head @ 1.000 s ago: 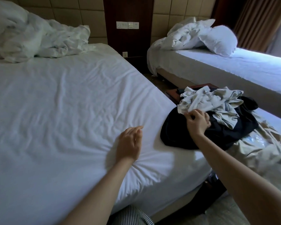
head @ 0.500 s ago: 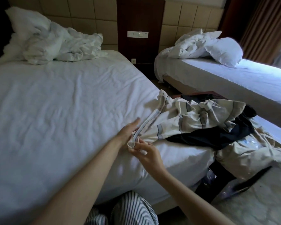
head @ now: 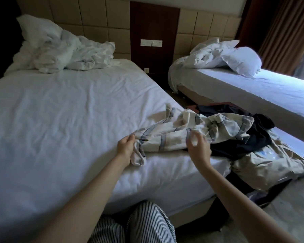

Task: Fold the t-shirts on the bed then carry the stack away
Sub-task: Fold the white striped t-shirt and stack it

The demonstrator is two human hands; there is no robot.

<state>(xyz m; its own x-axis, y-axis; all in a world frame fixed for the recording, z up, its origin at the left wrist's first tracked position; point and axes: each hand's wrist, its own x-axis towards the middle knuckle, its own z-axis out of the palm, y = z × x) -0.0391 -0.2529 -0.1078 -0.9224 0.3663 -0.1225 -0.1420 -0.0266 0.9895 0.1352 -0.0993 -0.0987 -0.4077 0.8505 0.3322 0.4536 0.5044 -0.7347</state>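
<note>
Head view: left hand (head: 125, 149) grips shirt (head: 174, 135), right hand (head: 199, 148) blurred, hold unclear; tugging could drag dark clothes (head: 240, 142) off bed (head: 60, 120).

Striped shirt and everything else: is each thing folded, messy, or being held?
striped t-shirt, unfolded, crumpled, on the bed.
left hand, grips the shirt's edge.
right hand, blurred over the shirt; grip unclear.
dark garment, crumpled, partly under the striped t-shirt.
duvet, bunched by the headboard.

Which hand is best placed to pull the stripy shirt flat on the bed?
Probably the left hand: it grips the end of the stripy shirt, beside bare sheet on the bed. The right hand is blurred, so its hold is unclear.
</note>
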